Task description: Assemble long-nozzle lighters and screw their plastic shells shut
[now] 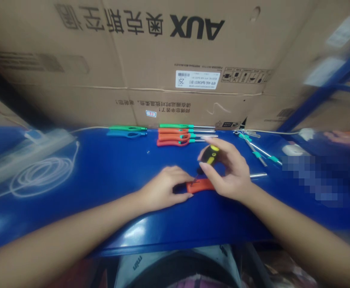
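Forearms (73, 228) nearest; left hand (163, 187) fingers pinch orange lighter (204, 184) at handle end, on worktop (103, 160), long axis left-right; right hand (231, 172) grips tilted screwdriver (210, 156) above, tip at that end.

Facing me, brown cardboard (97, 86) stands like a wall behind a glossy blue tabletop (109, 172). Its large black lettering, "AUX" (197, 27) among Chinese characters, is upside down. Lower down are a white printed label (197, 79) and a small blue-edged sticker (151, 113). To my left lies a blurred white power strip (43, 150), with a coiled white cable (44, 172) beside it. To my right, a blue metal bar (322, 94) slants across the cardboard.
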{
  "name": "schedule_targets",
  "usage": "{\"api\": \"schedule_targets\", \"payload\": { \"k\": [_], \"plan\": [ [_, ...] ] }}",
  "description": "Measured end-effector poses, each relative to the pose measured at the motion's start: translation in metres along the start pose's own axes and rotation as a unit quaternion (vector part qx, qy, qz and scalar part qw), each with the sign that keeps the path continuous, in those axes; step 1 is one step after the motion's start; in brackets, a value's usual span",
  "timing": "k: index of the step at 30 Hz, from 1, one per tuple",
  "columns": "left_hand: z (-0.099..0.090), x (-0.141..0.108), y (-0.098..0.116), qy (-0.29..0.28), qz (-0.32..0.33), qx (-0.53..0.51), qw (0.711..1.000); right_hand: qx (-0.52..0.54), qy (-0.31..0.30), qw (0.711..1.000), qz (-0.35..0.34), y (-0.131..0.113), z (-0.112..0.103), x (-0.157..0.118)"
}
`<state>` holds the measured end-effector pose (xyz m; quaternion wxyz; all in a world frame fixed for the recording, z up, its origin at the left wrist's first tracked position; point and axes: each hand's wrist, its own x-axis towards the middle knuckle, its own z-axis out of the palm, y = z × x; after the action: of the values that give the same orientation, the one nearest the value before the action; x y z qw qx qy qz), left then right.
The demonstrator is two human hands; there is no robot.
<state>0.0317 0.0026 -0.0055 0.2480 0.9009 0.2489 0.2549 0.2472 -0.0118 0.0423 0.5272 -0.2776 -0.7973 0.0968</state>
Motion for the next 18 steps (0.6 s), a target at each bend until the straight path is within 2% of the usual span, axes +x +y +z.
{"api": "schedule_targets", "payload": {
  "k": [4, 10, 11, 15, 16, 18],
  "plan": [
    [-0.0001, -0.0006, 0.0004, 0.002, 0.006, -0.002, 1.0, -0.106, 0.034, 0.99, -0.088, 0.0024, -0.0025, 0.0033],
    [-0.0002, 0.0009, 0.0001, 0.0, 0.002, -0.005, 1.0, -0.019, -0.086, 0.996, 0.005, -0.0028, -0.0092, 0.0052],
    [0.0001, 0.001, -0.0004, 0.002, 0.002, -0.004, 1.0, -0.034, -0.079, 0.996, -0.005, -0.0028, -0.0095, 0.0052],
    [0.001, 0.0004, -0.0016, 0.008, 0.008, -0.003, 1.0, -0.169, 0.032, 0.981, -0.092, -0.0009, -0.0091, 0.005],
    [0.0009, 0.0003, -0.0015, 0.007, 0.009, -0.003, 1.0, -0.173, 0.041, 0.98, -0.091, -0.0005, -0.0087, 0.0049],
    [0.0005, 0.0006, -0.0009, 0.005, 0.01, -0.006, 1.0, -0.117, 0.014, 0.992, -0.05, 0.0, -0.0074, 0.0046]
  ]
}}
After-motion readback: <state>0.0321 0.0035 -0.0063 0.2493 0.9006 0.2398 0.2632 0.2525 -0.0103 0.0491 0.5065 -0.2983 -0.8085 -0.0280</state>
